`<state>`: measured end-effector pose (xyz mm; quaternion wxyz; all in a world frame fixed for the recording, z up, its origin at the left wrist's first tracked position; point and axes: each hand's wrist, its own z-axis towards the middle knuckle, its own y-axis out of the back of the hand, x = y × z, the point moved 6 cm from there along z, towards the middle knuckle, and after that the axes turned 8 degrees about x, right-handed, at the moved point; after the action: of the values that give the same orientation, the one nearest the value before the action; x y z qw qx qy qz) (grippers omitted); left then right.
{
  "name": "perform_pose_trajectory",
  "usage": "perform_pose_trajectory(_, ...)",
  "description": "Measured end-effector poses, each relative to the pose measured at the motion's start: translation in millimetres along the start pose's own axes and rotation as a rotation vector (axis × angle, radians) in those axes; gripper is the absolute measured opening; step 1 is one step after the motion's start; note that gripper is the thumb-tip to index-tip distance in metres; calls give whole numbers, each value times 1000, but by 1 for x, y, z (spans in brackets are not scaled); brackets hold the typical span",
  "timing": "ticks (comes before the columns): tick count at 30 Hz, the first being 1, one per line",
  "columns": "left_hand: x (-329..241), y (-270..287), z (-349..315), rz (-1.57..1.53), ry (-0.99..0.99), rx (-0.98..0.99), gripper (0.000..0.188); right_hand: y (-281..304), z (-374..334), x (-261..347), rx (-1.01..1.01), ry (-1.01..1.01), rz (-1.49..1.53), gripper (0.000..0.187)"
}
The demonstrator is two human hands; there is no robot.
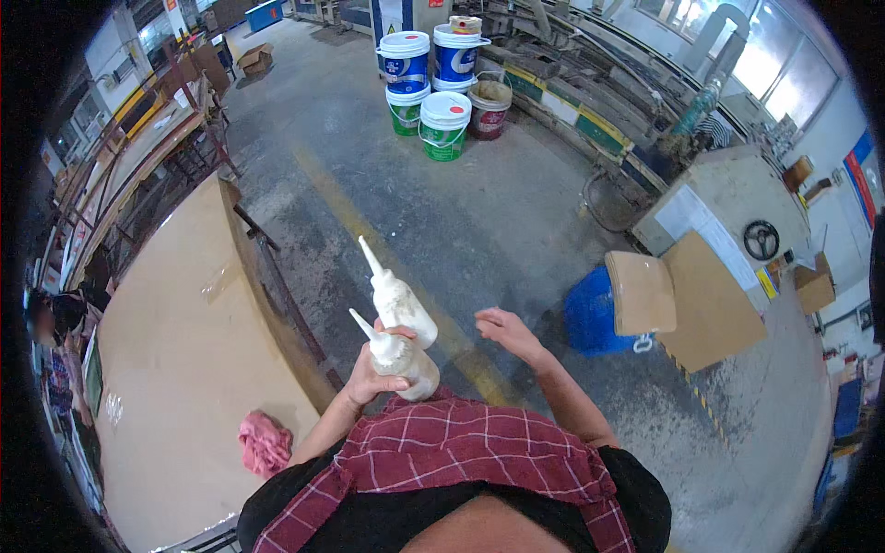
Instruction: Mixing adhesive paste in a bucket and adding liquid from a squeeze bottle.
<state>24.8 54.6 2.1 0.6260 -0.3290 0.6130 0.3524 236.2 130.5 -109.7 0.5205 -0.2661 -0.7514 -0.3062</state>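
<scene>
Two white squeeze bottles with long pointed nozzles are in my left hand (365,380), close in front of my body. The farther squeeze bottle (404,309) leans to the left and has grimy smears on its shoulder. Nearer to me, the second squeeze bottle (417,370) touches the first, its nozzle also pointing up and left. My thumb lies on the nearer bottle while other fingers reach between the two. To their right, my right hand (507,334) hangs in the air over the floor with its fingers loosely bent and nothing in them.
On my left stands a large table with a brown board top (175,341), a crumpled pink cloth (265,442) on it. Ahead are several stacked paint buckets (446,111). A blue barrel (590,313) with cardboard on it stands right, beside a machine with a black handwheel (761,240).
</scene>
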Motion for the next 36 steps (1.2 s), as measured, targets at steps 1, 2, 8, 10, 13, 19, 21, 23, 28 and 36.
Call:
perform_pose_trajectory(1,8,12,0,-123,29,-89,82,-5,20,13,18,-22,155,34)
perform_pose_trajectory(2,14,25,0,-248,60,-188,81,-11,38,24,44,-48,308,35)
perform_pose_trajectory(8,33,126,178,-213,-30,-305,69,166,207,66,135,104,339,37)
perform_pose_trajectory(10,43,162,217,-142,-39,-311,69,212,247,42,20,19,401,37)
perform_pose_trajectory(13,31,215,296,-76,-79,-326,70,312,311,19,-191,-57,601,37)
perform_pose_trajectory(19,-4,328,435,-65,-51,-296,69,433,410,47,-275,13,878,32)
perform_pose_trajectory(21,-5,372,485,-94,-57,-298,71,487,462,42,-281,40,904,32)
perform_pose_trajectory(23,0,414,540,-94,-75,-313,74,549,527,23,-279,-7,1071,33)
perform_pose_trajectory(28,15,534,656,-158,-123,-507,77,708,693,66,-366,113,1046,36)
perform_pose_trajectory(36,-2,732,732,-88,-129,-869,85,932,985,145,-653,-12,642,79)
